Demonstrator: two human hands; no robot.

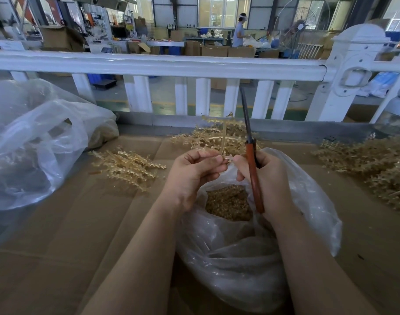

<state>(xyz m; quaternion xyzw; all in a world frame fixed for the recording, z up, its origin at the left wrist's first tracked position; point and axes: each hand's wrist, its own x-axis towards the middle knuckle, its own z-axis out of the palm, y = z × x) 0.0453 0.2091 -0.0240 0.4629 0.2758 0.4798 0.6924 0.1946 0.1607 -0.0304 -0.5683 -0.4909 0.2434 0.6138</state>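
- The left hand pinched a thin amber plastic strip over the bag's mouth.
- The right hand had its fingers clamped on one pair of scissors, fingertips touching the strip.
- The clear bag below held small amber bits.
- The strip branched upward, toothed.
- Three piles of such strips lay on the worktop, and a second bag at the left.
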